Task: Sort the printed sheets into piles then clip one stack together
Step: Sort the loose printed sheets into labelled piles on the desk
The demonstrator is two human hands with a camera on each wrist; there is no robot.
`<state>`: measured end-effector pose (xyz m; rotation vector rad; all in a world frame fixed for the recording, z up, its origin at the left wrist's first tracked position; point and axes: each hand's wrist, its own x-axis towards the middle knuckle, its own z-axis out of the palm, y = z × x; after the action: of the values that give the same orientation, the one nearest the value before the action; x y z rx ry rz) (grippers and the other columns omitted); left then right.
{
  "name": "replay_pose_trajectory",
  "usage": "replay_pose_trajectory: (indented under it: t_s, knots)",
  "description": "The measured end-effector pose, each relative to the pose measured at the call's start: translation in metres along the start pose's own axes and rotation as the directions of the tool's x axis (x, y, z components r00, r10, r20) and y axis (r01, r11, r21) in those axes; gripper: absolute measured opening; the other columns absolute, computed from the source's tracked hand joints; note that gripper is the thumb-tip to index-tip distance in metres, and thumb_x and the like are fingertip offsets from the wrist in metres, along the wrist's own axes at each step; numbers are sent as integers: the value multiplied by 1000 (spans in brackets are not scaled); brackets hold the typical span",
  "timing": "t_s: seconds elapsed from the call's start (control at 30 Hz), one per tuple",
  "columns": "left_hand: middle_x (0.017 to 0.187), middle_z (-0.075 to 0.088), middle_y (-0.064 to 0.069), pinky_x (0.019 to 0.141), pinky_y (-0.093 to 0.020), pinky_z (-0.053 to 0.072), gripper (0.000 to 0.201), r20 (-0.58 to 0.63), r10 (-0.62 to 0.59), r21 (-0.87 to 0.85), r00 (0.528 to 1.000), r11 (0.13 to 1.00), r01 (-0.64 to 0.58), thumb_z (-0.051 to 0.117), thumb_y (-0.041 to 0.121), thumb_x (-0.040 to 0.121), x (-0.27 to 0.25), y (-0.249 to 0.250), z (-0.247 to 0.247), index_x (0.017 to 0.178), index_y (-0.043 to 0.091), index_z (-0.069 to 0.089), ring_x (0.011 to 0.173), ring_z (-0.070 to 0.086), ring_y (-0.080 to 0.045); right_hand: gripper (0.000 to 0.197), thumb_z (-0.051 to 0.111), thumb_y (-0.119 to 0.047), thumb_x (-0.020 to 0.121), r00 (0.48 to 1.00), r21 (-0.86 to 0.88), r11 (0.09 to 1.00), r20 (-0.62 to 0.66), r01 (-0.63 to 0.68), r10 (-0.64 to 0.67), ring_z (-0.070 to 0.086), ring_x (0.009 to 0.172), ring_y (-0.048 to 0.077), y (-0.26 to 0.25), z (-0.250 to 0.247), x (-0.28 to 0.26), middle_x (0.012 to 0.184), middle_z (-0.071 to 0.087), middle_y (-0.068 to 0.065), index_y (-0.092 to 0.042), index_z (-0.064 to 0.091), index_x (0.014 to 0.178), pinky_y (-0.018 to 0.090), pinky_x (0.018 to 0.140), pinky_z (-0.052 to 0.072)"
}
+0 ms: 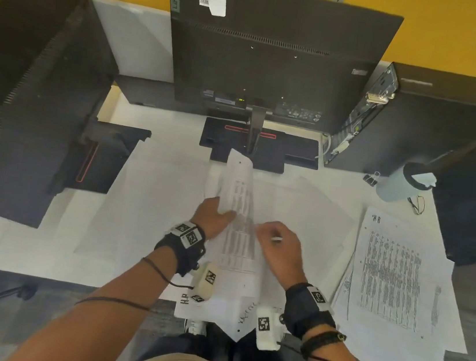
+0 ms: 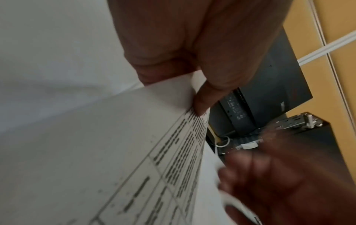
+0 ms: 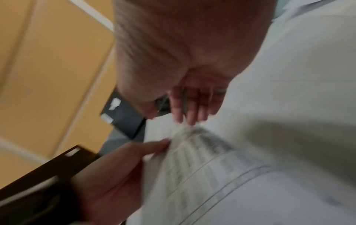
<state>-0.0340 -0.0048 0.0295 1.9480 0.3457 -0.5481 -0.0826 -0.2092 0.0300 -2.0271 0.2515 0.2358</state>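
Note:
A printed sheet with a table (image 1: 240,211) stands lifted over the middle of the desk, its far end curling up toward the monitor stand. My left hand (image 1: 226,212) pinches its left edge; the left wrist view shows the thumb (image 2: 201,106) on the printed side and fingers behind. My right hand (image 1: 263,229) hovers at the sheet's right side, and in the blurred right wrist view its fingers (image 3: 189,112) point fairly straight down at the paper's edge. A pile of printed sheets (image 1: 390,276) lies at the right. A black binder clip (image 1: 371,178) sits near the tower.
More sheets (image 1: 244,305) lie at the desk's front edge under my wrists, and blank-looking sheets (image 1: 141,213) spread to the left. A monitor back (image 1: 277,58) and its base (image 1: 295,153) stand ahead, a second monitor (image 1: 32,77) left, a PC tower (image 1: 450,123) and pale bottle (image 1: 396,186) right.

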Motion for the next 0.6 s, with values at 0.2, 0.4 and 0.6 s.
replay_pose_trajectory:
  t_s: [0.2, 0.4, 0.6]
  knots:
    - [124, 71, -7, 101, -44, 55, 42, -102, -84, 199, 991, 975, 103, 62, 36, 94, 1, -38, -43, 129, 14, 67, 112, 68, -29, 117, 86, -65, 65, 917, -538, 754, -104, -377, 385, 27, 142, 38, 62, -2, 21, 151, 24, 13, -14, 26, 152, 57, 108, 44]
    - [124, 68, -3, 104, -39, 51, 37, -55, -61, 263, 997, 962, 74, 62, 31, 98, -10, -43, -52, 131, 11, 63, 113, 63, -25, 88, 81, -7, 83, 904, -184, 886, -121, -425, 409, 59, 122, 42, 65, 7, 39, 138, 50, 22, -6, 27, 152, 40, 98, 52]
    - [136, 66, -5, 110, -48, 49, 52, -78, -29, 261, 997, 964, 48, 62, 42, 93, -10, -44, -62, 137, 15, 60, 126, 61, -29, 11, 64, -11, 95, 952, -245, 922, -132, -300, 275, 66, 100, 30, 65, -14, 38, 104, 69, 12, -9, 66, 105, 25, 84, 44]
